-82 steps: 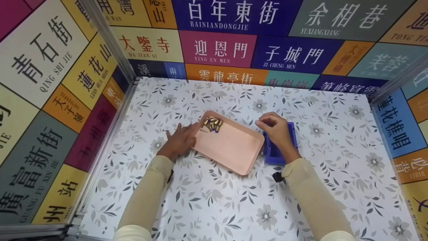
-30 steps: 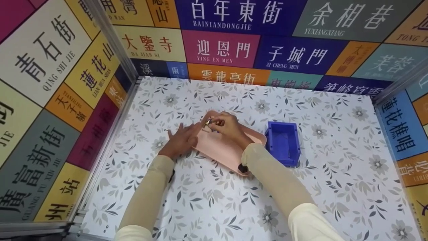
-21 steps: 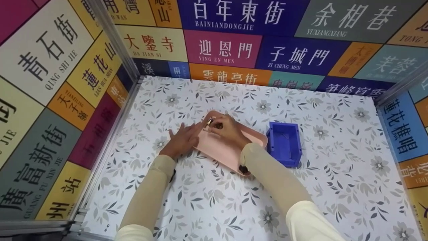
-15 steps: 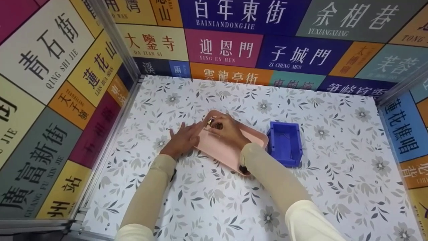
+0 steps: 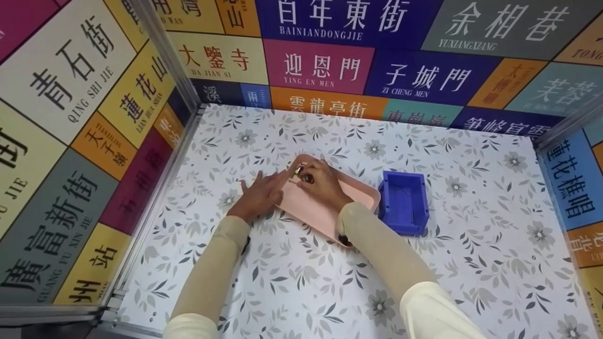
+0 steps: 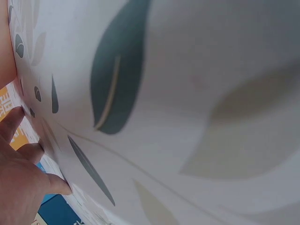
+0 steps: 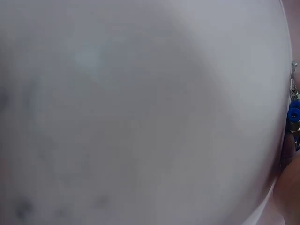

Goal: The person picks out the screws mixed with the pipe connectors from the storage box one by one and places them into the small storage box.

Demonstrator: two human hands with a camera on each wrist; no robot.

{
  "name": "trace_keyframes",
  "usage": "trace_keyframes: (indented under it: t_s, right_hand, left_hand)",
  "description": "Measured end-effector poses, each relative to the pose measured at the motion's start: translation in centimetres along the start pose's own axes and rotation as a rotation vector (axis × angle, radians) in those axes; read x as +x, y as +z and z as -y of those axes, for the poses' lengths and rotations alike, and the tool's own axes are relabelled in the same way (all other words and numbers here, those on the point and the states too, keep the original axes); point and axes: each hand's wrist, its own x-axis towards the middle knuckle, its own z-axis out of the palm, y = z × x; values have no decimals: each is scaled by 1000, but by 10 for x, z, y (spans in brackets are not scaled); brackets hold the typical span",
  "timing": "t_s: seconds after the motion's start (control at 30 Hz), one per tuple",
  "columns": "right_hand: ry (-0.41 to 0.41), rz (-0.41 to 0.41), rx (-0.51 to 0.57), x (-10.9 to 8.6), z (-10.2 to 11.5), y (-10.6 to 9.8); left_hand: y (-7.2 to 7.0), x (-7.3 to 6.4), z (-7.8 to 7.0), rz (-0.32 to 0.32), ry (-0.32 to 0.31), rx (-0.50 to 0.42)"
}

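Observation:
A pink tray (image 5: 306,205) lies at a slant on the floral tabletop. In its far left corner sits a small heap of brass fittings (image 5: 297,170), partly covered by my right hand (image 5: 325,184). The thumb and fingers of that hand curl down among the fittings; whether one is pinched is hidden. In the right wrist view, a blue-ringed fitting (image 7: 294,115) and a metal screw (image 7: 294,70) show beside the fingers. My left hand (image 5: 258,194) rests at the tray's left edge, fingers spread and fairly straight. The left wrist view catches its fingertips (image 6: 61,185) against the white surface.
Just right of the tray stands an open blue plastic bin (image 5: 400,214), close to its edge. Panels with large printed characters (image 5: 320,66) wall in the table at the back and both sides.
My right hand has moved left from over the blue bin to the heap in the tray, where it stays with small finger movements. My left hand keeps its place at the tray edge.

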Motion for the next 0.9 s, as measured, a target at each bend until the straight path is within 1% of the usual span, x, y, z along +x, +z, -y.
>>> trace_keyframes:
  t_s: [0.17, 0.3, 0.4, 0.53, 0.67, 0.77, 0.9]
  right_hand:
    - [-49, -23, -44, 0, -2, 0]
    - [-73, -35, -51, -1, 0, -1]
    - [-79, -28, -47, -1, 1, -2]
    - [-64, 3, -33, -1, 2, -5]
    - [-38, 35, -30, -2, 4, -7]
    - [-26, 44, -31, -2, 6, -9]
    - [-22, 40, 1, -2, 10, -13]
  left_hand:
    - [0, 2, 1, -4, 23, 16]
    - [1, 5, 3, 10, 20, 14]
    - [2, 6, 3, 21, 12, 3]
    - [3, 6, 3, 24, -6, -5]
    - [4, 6, 3, 21, -8, -10]
    - [4, 7, 4, 23, -6, -10]
    - [4, 7, 5, 16, -1, -4]
